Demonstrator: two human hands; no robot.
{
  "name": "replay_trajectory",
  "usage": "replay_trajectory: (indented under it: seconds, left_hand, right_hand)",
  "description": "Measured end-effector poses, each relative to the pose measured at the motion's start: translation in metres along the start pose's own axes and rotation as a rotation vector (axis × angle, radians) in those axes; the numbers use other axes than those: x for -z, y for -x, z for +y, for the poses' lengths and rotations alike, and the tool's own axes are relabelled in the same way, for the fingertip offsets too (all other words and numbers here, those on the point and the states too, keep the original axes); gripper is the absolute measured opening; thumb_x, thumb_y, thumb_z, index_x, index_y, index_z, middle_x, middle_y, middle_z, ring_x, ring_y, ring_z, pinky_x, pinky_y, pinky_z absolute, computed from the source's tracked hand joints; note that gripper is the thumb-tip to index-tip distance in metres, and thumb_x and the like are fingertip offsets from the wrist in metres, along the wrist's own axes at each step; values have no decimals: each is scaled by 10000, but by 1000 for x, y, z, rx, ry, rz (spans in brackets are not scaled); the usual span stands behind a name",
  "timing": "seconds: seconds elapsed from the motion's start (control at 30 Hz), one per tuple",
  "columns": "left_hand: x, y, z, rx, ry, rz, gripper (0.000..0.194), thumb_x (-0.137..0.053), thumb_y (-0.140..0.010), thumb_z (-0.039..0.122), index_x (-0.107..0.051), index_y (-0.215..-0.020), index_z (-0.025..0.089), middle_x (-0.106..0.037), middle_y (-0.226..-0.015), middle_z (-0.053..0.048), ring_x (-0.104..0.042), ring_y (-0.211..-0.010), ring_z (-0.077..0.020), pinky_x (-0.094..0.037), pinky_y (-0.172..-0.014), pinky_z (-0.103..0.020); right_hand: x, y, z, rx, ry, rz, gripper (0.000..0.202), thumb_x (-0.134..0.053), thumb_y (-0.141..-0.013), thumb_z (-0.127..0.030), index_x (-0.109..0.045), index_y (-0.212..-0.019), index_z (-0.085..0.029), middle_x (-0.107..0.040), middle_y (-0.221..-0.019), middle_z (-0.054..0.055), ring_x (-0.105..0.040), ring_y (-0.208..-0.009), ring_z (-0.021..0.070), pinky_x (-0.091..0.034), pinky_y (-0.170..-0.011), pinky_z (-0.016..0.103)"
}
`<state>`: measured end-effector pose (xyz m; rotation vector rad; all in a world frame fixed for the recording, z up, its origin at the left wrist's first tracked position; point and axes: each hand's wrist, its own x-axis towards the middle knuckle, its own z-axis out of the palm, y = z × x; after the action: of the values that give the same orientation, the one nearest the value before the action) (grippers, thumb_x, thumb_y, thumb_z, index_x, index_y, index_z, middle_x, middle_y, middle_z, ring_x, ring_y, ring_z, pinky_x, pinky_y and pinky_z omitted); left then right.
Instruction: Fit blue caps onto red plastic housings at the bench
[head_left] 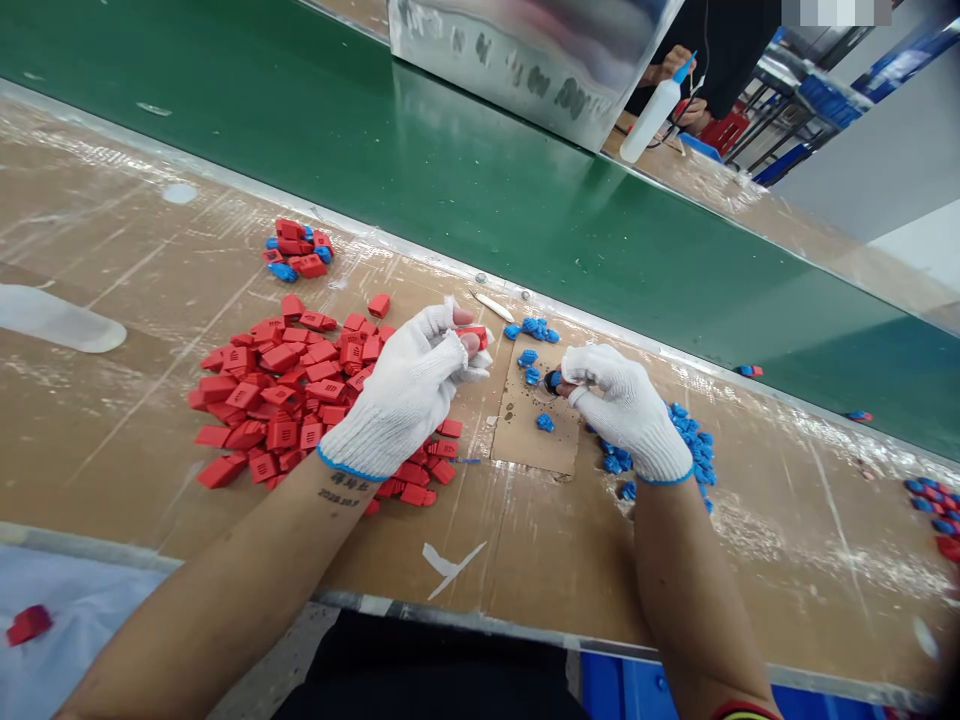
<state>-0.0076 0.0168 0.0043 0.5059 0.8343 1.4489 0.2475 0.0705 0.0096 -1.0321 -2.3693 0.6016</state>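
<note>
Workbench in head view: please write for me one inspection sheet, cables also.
Surface: brown workbench, scuffed; on it a dark-spotted cardboard sheet.
Job's things: heap of red pieces at left; blue pieces near the right hand; mixed red-and-blue cluster.
Clutter: torn white scrap near front edge; white pen-like tool near the green strip.
Grip: left hand holds a red piece; right hand holds a small dark-and-blue item.
Cables: thin cord near a co-worker's hands.
Surroundings: metal box; bottle with blue tip.
</note>
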Motion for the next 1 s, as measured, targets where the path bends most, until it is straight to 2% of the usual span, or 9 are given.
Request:
replay_trajectory:
  seconds: [0.27,0.33,0.4,0.53,0.63,0.8,1.0]
  left_hand:
    - [-3,4,0,3,-44,-5,242,-778,-828,37,-646,-944,203,-721,-912,22,-722,-821,-85,-609,-776,-209]
    - [-3,3,0,14,-43,-16,186,-770,-867,74,-641,-926,194,-720,-898,13,-702,-774,-77,-593,-726,-194]
    - [-3,3,1,31,-47,-41,145,-764,-936,180,-627,-889,182,-711,-858,1,-657,-687,-69,-561,-639,-184]
    - [-3,3,1,42,-67,-68,284,-698,-1032,358,-615,-831,175,-676,-770,-3,-582,-579,-71,-501,-526,-192]
    - [-4,4,-1,49,-100,-82,300,-681,-1044,342,-622,-803,174,-677,-758,-7,-581,-585,-77,-499,-524,-191]
    - [-4,3,-4,71,-126,-80,264,-675,-1045,296,-626,-816,174,-668,-721,-5,-590,-570,-85,-508,-524,-194]
    - [-4,3,-4,64,-119,-99,250,-630,-1063,271,-642,-841,158,-665,-736,-7,-594,-590,-85,-527,-536,-187]
  right_hand:
    - [2,-2,-3,2,15,9,139,-574,-845,-141,-538,-757,-242,-654,-807,20,-582,-789,202,-474,-793,363]
    - [4,0,-1,1,8,31,143,-597,-853,-141,-541,-766,-240,-658,-820,20,-585,-800,202,-472,-782,358]
    - [6,3,0,-14,1,54,161,-624,-865,-147,-532,-767,-236,-646,-820,16,-583,-800,197,-465,-766,348]
    - [13,6,2,-71,12,45,201,-632,-896,-162,-492,-767,-228,-576,-787,-1,-533,-755,170,-435,-723,327]
    - [13,7,3,-92,10,20,198,-627,-903,-169,-492,-769,-224,-558,-777,-5,-500,-734,160,-415,-696,319]
    - [11,8,7,-114,8,2,187,-630,-885,-149,-506,-765,-218,-616,-824,6,-523,-748,157,-414,-695,318]
    - [11,5,2,-114,21,-20,221,-585,-877,-147,-433,-735,-221,-461,-734,-20,-437,-710,139,-361,-663,303]
